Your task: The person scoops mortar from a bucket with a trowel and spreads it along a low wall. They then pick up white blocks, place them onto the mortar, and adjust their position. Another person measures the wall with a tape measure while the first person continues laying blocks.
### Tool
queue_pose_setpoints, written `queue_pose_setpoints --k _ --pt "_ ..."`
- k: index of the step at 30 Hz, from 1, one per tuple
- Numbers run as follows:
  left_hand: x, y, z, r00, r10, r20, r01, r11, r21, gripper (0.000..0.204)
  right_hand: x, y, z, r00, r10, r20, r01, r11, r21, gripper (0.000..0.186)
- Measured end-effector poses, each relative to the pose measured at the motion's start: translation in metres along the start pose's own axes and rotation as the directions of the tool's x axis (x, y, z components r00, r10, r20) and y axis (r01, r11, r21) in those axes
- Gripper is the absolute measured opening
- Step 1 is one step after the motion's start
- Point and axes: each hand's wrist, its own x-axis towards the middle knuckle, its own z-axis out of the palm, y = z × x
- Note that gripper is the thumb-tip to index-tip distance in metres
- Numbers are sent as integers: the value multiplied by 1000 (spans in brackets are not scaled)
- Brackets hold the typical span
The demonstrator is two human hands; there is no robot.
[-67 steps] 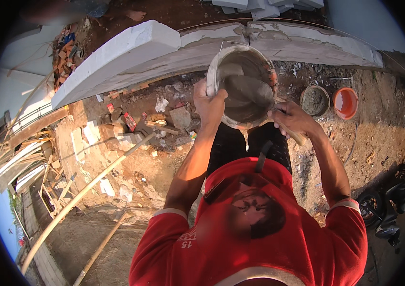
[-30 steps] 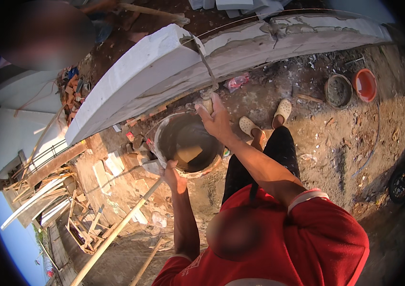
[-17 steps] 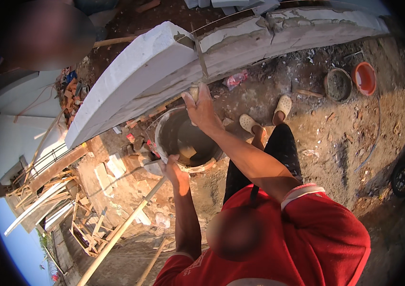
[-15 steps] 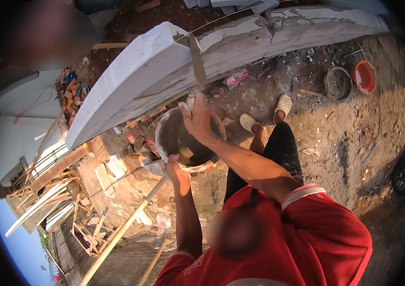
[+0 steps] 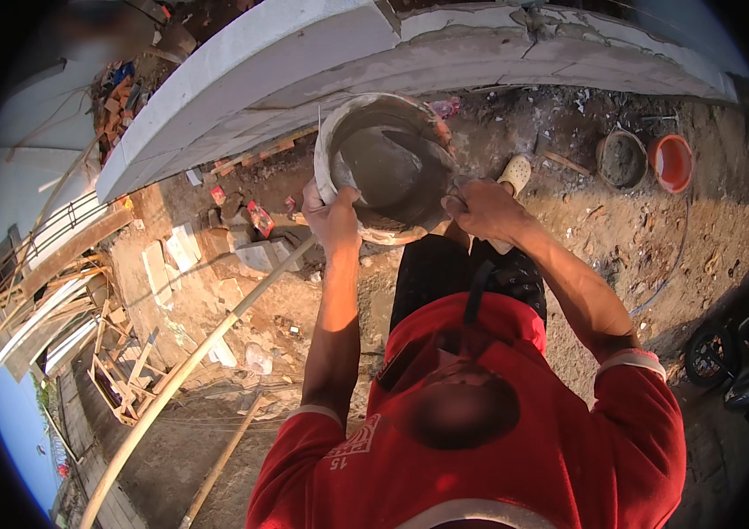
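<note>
A mortar-coated bucket (image 5: pixel 325 150) is held up in front of me, just short of the wall, and wet grey mortar (image 5: pixel 381 166) lies inside it. My left hand (image 5: pixel 334 218) is closed on its near left rim, thumb over the edge. At the right side of the bucket, my right hand (image 5: pixel 491 212) is wrapped around the handle of a trowel (image 5: pixel 500 246), whose pale end shows below the fist. The trowel's blade is hard to make out against the mortar. Beyond the bucket runs a low wall of pale blocks (image 5: pixel 260 70) with grey mortar along its top.
A grey mortar tub (image 5: pixel 623 160) and an orange tub (image 5: pixel 672 164) stand on the dirt at right. A long pole (image 5: pixel 207 348) slants across the left. Scrap timber (image 5: pixel 123 370) is piled farther left, and a motorbike (image 5: pixel 736 348) is at the right edge.
The trowel has come down from the wall's top edge to the bucket's right side with my right hand. My left hand has raised the bucket, which now looks larger and tilted.
</note>
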Motion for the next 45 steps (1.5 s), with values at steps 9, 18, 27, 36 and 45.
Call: queue_pose_setpoints --k 9,18,27,36,45 --pt "-12 14 57 976 154 154 -184 961 206 31 -24 14 -66 911 222 348 -379 784 492 32" --pt "-8 19 67 996 -47 71 51 997 -55 22 -45 41 -58 999 -31 39 -31 243 969 26" --pt "-8 13 41 996 -82 -32 81 996 -26 19 58 -40 -46 822 46 -568 222 893 393 50" --pt "-10 6 17 985 -116 -131 115 993 -16 17 91 -45 -75 702 -164 -693 457 850 262 51" --pt "-10 1 12 982 -131 -134 126 991 -44 17 84 -11 -57 859 12 -512 143 954 262 55"
